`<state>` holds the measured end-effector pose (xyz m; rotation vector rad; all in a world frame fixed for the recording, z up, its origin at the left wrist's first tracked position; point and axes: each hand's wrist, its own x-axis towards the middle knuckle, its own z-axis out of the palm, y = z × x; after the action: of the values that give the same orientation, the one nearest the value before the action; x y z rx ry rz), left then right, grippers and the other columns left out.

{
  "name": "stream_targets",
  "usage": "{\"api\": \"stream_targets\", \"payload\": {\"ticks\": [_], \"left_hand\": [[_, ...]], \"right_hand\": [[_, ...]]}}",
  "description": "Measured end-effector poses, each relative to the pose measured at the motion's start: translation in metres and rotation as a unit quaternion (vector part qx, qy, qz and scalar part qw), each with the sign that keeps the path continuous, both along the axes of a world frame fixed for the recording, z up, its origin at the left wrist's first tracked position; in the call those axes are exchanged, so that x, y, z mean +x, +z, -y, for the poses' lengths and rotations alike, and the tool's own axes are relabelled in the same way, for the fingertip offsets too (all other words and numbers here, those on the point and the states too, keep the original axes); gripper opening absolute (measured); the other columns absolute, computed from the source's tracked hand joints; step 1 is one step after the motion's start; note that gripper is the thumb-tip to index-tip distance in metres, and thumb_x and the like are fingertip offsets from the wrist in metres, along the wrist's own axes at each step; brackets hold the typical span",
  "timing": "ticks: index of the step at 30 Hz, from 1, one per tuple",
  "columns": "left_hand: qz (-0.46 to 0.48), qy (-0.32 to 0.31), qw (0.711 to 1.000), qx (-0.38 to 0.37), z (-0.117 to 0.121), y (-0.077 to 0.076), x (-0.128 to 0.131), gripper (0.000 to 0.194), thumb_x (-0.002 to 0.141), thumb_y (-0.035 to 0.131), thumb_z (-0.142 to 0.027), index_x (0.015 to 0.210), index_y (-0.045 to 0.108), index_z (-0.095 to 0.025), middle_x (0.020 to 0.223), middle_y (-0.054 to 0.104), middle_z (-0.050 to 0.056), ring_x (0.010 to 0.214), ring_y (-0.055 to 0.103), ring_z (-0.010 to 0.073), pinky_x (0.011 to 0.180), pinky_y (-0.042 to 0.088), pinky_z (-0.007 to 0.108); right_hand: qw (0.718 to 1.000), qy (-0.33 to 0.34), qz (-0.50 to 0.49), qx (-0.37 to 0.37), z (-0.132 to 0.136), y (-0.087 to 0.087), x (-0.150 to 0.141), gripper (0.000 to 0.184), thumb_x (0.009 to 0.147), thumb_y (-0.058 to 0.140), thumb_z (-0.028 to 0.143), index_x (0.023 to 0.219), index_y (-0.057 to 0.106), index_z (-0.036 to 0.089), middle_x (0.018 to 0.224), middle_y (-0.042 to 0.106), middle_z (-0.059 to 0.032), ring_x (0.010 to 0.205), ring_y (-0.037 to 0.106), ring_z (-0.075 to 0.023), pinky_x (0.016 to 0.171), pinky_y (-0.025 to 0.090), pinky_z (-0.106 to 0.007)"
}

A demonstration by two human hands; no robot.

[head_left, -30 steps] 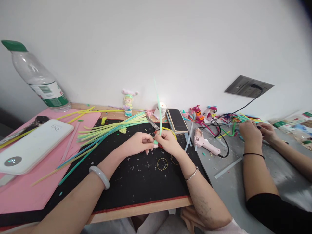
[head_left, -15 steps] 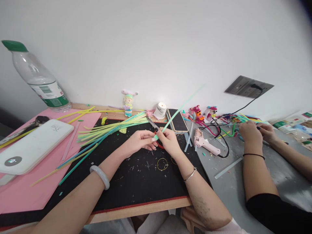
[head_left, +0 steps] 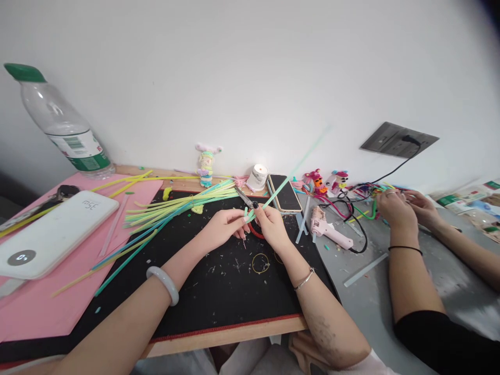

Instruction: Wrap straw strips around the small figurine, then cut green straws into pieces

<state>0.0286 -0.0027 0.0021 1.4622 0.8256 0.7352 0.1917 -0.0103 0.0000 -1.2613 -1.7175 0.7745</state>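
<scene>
A mint-green pipe cleaner [head_left: 284,182] runs from my fingertips up and right toward the wall, its far end blurred. My left hand [head_left: 225,225] pinches its near end, where a short bent piece stands up beside the thumb. Close beside it, my right hand [head_left: 272,228] grips the same pipe cleaner between thumb and forefinger. Scissors [head_left: 245,198] lie behind my fingers, their red handles partly hidden by my hands. On the black mat [head_left: 219,291] below are thin gold rings [head_left: 260,263] and fuzzy scraps. A bundle of yellow, green and blue pipe cleaners [head_left: 183,205] lies left of my hands.
A white power bank [head_left: 58,234] and a bottle [head_left: 66,125] stand left. Along the wall are a small doll [head_left: 205,165], a paper cup [head_left: 258,177] and a phone [head_left: 284,192]. Right are a pink glue gun [head_left: 331,232] with its cord and a co-worker's hands [head_left: 398,211].
The pipe cleaner's near end is now bent upward at my left fingertips, and its long free end has swung slightly. The co-worker's hands have shifted a little left.
</scene>
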Motion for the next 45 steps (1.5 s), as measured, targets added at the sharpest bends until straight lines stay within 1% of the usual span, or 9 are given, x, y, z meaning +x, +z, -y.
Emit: {"api": "stream_targets", "payload": {"ticks": [4, 9, 13, 19, 30, 33, 36, 39, 45], "left_hand": [[-0.001, 0.043, 0.999, 0.031, -0.002, -0.005, -0.001, 0.024, 0.081, 0.055, -0.036, 0.083, 0.061, -0.013, 0.065, 0.063, 0.002, 0.063, 0.063, 0.0134, 0.063, 0.051, 0.025], [-0.021, 0.103, 0.994, 0.04, -0.004, -0.013, -0.002, 0.025, 0.078, 0.057, -0.033, 0.092, 0.061, -0.013, 0.068, 0.065, 0.003, 0.055, 0.063, 0.0136, 0.056, 0.052, 0.026], [-0.033, 0.109, 0.991, 0.07, -0.003, -0.015, -0.002, 0.031, 0.081, 0.054, -0.038, 0.098, 0.061, -0.014, 0.063, 0.064, 0.001, 0.052, 0.062, 0.014, 0.055, 0.052, 0.026], [-0.033, 0.131, 0.983, 0.125, -0.001, -0.007, -0.004, 0.038, 0.08, 0.055, -0.039, 0.109, 0.059, -0.015, 0.083, 0.066, 0.004, 0.056, 0.062, 0.0131, 0.06, 0.052, 0.027], [-0.141, 0.13, 0.942, 0.275, -0.001, -0.008, -0.006, 0.028, 0.082, 0.055, -0.033, 0.106, 0.066, -0.022, 0.088, 0.068, 0.004, 0.067, 0.062, 0.0152, 0.068, 0.049, 0.026], [-0.125, 0.107, 0.955, 0.245, -0.001, -0.009, -0.005, 0.029, 0.081, 0.056, -0.034, 0.106, 0.066, -0.022, 0.085, 0.068, 0.003, 0.061, 0.06, 0.0132, 0.064, 0.049, 0.025], [-0.054, 0.071, 0.986, 0.141, -0.001, -0.01, -0.003, 0.035, 0.079, 0.058, -0.033, 0.111, 0.062, -0.019, 0.078, 0.068, 0.001, 0.051, 0.056, 0.0107, 0.058, 0.05, 0.025], [0.014, 0.059, 0.995, 0.074, -0.001, -0.009, -0.001, 0.036, 0.077, 0.06, -0.033, 0.108, 0.061, -0.015, 0.084, 0.069, 0.004, 0.054, 0.057, 0.0108, 0.059, 0.053, 0.027], [-0.019, 0.088, 0.991, 0.096, -0.003, -0.006, -0.003, 0.034, 0.074, 0.062, -0.032, 0.102, 0.062, -0.013, 0.094, 0.069, 0.007, 0.067, 0.063, 0.0149, 0.07, 0.053, 0.031]], "right_hand": [[1.0, -0.005, 0.016, 0.016, -0.001, -0.001, 0.0, 0.045, 0.091, 0.035, 0.043, 0.055, 0.041, 0.018, 0.055, 0.041, 0.0018, 0.053, 0.038, -0.0105, 0.054, 0.03, -0.025], [0.998, 0.017, 0.049, 0.029, 0.0, 0.0, -0.002, 0.044, 0.091, 0.037, 0.04, 0.054, 0.043, 0.018, 0.053, 0.043, 0.0015, 0.051, 0.039, -0.0106, 0.055, 0.031, -0.025], [0.999, 0.014, 0.036, 0.015, -0.001, -0.001, -0.002, 0.047, 0.091, 0.037, 0.044, 0.052, 0.044, 0.018, 0.051, 0.042, 0.0015, 0.05, 0.038, -0.0105, 0.052, 0.029, -0.025], [0.997, -0.011, -0.061, -0.037, -0.004, -0.006, 0.0, 0.048, 0.088, 0.04, 0.049, 0.053, 0.045, 0.018, 0.049, 0.036, 0.003, 0.045, 0.031, -0.0087, 0.045, 0.023, -0.024], [0.993, -0.004, -0.088, -0.076, -0.003, -0.007, -0.003, 0.052, 0.082, 0.042, 0.06, 0.052, 0.046, 0.018, 0.045, 0.033, 0.0036, 0.043, 0.031, -0.0085, 0.042, 0.022, -0.023], [0.993, -0.002, -0.088, -0.078, -0.004, -0.008, -0.002, 0.052, 0.083, 0.042, 0.06, 0.052, 0.046, 0.018, 0.044, 0.033, 0.004, 0.043, 0.032, -0.0086, 0.043, 0.023, -0.023], [0.992, 0.004, -0.099, -0.082, -0.004, -0.008, -0.002, 0.051, 0.084, 0.042, 0.057, 0.052, 0.046, 0.018, 0.043, 0.033, 0.0045, 0.042, 0.031, -0.0083, 0.043, 0.024, -0.023], [0.991, 0.008, -0.108, -0.083, -0.004, -0.008, -0.002, 0.049, 0.085, 0.043, 0.055, 0.052, 0.046, 0.018, 0.043, 0.033, 0.0048, 0.042, 0.031, -0.008, 0.043, 0.024, -0.023], [0.99, 0.0, -0.118, -0.072, -0.002, -0.006, -0.002, 0.049, 0.086, 0.043, 0.052, 0.052, 0.046, 0.017, 0.044, 0.031, 0.0051, 0.041, 0.028, -0.0075, 0.043, 0.022, -0.024]]}}
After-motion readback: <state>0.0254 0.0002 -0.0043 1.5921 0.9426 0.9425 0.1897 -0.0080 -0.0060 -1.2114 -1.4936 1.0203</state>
